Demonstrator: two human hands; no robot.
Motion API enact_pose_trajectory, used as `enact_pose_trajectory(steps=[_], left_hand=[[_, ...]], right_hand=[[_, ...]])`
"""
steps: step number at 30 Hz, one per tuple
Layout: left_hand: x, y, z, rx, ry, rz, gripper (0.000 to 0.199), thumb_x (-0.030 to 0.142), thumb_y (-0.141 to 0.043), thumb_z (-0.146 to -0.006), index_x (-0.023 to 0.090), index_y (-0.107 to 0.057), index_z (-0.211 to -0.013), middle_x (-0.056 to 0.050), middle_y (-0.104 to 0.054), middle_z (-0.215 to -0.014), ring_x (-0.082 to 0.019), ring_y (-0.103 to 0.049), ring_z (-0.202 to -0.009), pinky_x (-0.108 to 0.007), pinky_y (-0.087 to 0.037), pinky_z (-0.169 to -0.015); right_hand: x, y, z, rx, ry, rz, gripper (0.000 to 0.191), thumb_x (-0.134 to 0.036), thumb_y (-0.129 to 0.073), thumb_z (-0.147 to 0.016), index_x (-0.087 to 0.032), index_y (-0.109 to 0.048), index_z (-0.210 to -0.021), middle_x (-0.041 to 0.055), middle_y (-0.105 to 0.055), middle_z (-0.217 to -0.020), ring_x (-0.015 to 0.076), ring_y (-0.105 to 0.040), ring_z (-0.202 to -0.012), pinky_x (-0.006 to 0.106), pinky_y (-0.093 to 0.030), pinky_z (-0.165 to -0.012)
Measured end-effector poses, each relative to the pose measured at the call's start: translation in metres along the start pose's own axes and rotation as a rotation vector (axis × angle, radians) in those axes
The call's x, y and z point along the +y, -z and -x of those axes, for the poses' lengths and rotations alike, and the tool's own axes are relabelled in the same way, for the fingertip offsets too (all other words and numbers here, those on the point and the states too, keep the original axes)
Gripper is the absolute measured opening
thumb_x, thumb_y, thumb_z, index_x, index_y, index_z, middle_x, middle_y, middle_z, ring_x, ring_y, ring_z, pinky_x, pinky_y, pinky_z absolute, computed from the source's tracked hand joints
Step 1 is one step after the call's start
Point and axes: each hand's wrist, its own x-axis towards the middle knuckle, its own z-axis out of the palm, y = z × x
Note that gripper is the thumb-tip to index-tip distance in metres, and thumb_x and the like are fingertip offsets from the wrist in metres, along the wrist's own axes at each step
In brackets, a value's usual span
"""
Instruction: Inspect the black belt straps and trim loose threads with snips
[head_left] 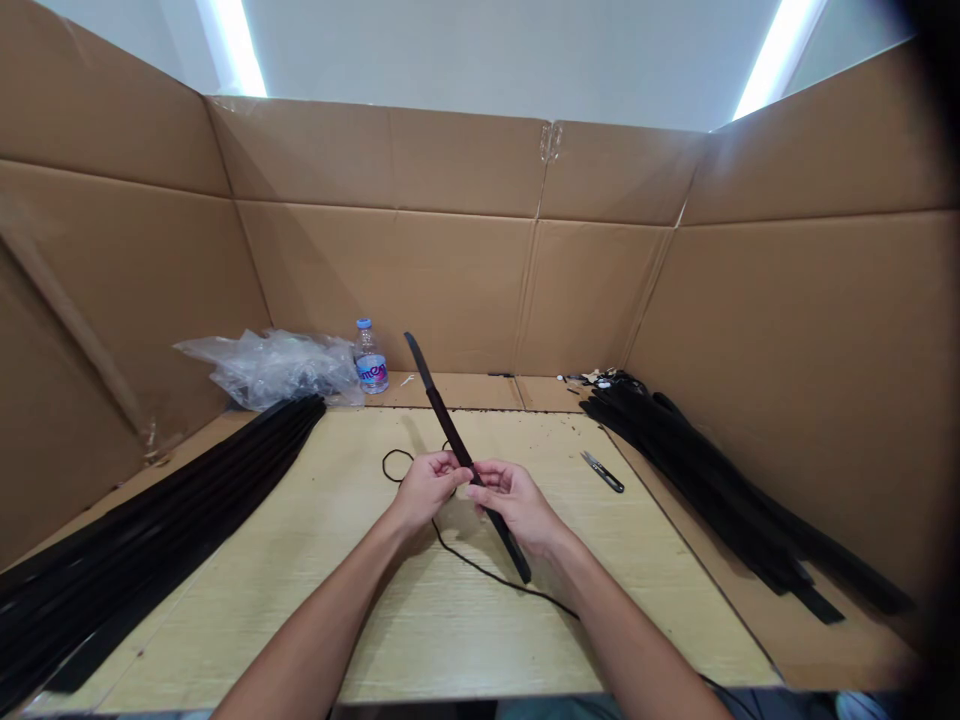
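Observation:
A slim, dark sword-shaped piece (pixel 451 425) is held slanting above the table, its narrow, slightly curved tip pointing up and left. My left hand (pixel 429 487) pinches it near the middle between thumb and fingers. Just to the right, my right hand (pixel 516 503) is closed on the same piece, whose lower end sticks out below toward me. A brownish wrap seems to cover the part above my hands. Thin black cord (pixel 487 573) loops behind my left hand and runs down to the right under my right forearm.
Small black thread snips (pixel 604 472) lie right of my hands. Long black strips are heaped on the left (pixel 187 510) and right (pixel 720 480). A water bottle (pixel 371 360) and clear plastic bag (pixel 281 365) stand at the back left. Cardboard walls (pixel 457 280) enclose the table.

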Motion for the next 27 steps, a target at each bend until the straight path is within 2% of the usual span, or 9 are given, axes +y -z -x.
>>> enact_pose_trajectory(steps=[3,6,9,12,15,18,22,25,27], left_hand=[[0.002,0.000,0.000,-0.037,0.008,0.021,0.036,0.041,-0.079,-0.060,0.010,-0.061,-0.065,0.003,-0.052,-0.053,-0.004,-0.041,-0.046,-0.016,-0.027,-0.044],[0.003,0.000,0.001,-0.078,0.008,0.041,0.035,0.039,-0.079,-0.061,0.011,-0.059,-0.064,0.002,-0.055,-0.054,-0.006,-0.047,-0.046,-0.017,-0.033,-0.046],[0.005,-0.002,0.003,-0.136,0.007,0.066,0.034,0.042,-0.075,-0.065,0.012,-0.058,-0.066,0.001,-0.057,-0.054,-0.011,-0.055,-0.047,-0.021,-0.041,-0.049],[0.006,-0.005,0.004,-0.170,-0.010,0.073,0.032,0.043,-0.071,-0.069,0.013,-0.059,-0.072,0.000,-0.059,-0.054,-0.014,-0.059,-0.048,-0.023,-0.042,-0.050],[0.006,-0.009,0.005,-0.120,-0.028,0.025,0.032,0.042,-0.071,-0.070,0.012,-0.061,-0.071,-0.002,-0.062,-0.056,-0.011,-0.056,-0.047,-0.019,-0.038,-0.048],[0.004,-0.011,0.004,-0.041,-0.030,-0.006,0.034,0.044,-0.071,-0.070,0.013,-0.058,-0.066,-0.001,-0.060,-0.051,-0.006,-0.045,-0.041,-0.017,-0.028,-0.043],[-0.002,-0.006,-0.001,0.023,-0.036,-0.004,0.036,0.044,-0.069,-0.072,0.014,-0.052,-0.063,0.002,-0.057,-0.052,-0.002,-0.034,-0.038,-0.016,-0.019,-0.040],[-0.007,-0.001,-0.003,0.057,-0.040,-0.008,0.037,0.045,-0.068,-0.073,0.014,-0.051,-0.064,0.002,-0.057,-0.056,-0.002,-0.034,-0.040,-0.016,-0.019,-0.041],[-0.009,0.001,-0.004,0.054,-0.036,-0.010,0.037,0.045,-0.070,-0.071,0.014,-0.051,-0.065,0.003,-0.055,-0.055,-0.002,-0.036,-0.042,-0.015,-0.021,-0.042]], right_hand=[[-0.003,0.002,0.002,-0.023,0.019,0.080,0.035,-0.031,-0.081,-0.060,-0.013,-0.062,-0.085,0.0020,-0.062,-0.077,0.0121,-0.057,-0.063,0.024,-0.050,-0.053],[-0.004,0.003,0.003,-0.009,0.023,0.073,0.044,-0.032,-0.083,-0.057,-0.018,-0.049,-0.081,-0.0027,-0.059,-0.075,0.0123,-0.059,-0.054,0.024,-0.048,-0.044],[-0.003,0.002,0.003,-0.034,0.063,0.061,0.041,-0.044,-0.073,-0.071,-0.019,-0.041,-0.080,-0.0009,-0.063,-0.078,0.0107,-0.057,-0.047,0.021,-0.042,-0.040],[-0.001,-0.001,0.002,0.007,0.070,0.080,0.038,-0.053,-0.057,-0.082,-0.018,-0.044,-0.077,0.0009,-0.063,-0.067,0.0086,-0.052,-0.045,0.020,-0.038,-0.041],[0.000,-0.004,0.001,0.087,0.051,0.088,0.040,-0.055,-0.055,-0.083,-0.017,-0.045,-0.073,-0.0008,-0.058,-0.060,0.0075,-0.046,-0.041,0.019,-0.033,-0.038],[0.000,-0.005,0.001,0.145,0.035,0.079,0.041,-0.056,-0.055,-0.083,-0.017,-0.045,-0.073,-0.0015,-0.057,-0.058,0.0081,-0.045,-0.040,0.019,-0.031,-0.036],[-0.001,-0.003,0.000,0.094,0.056,-0.007,0.038,-0.052,-0.059,-0.081,-0.018,-0.046,-0.076,0.0012,-0.063,-0.071,0.0096,-0.052,-0.051,0.021,-0.039,-0.047],[-0.001,-0.003,-0.001,0.063,0.051,-0.061,0.034,-0.047,-0.066,-0.077,-0.017,-0.051,-0.081,0.0034,-0.065,-0.082,0.0107,-0.055,-0.060,0.022,-0.042,-0.055],[0.001,-0.003,0.000,0.066,0.026,-0.071,0.037,-0.045,-0.071,-0.073,-0.017,-0.055,-0.092,0.0031,-0.064,-0.083,0.0112,-0.054,-0.061,0.023,-0.043,-0.056]])
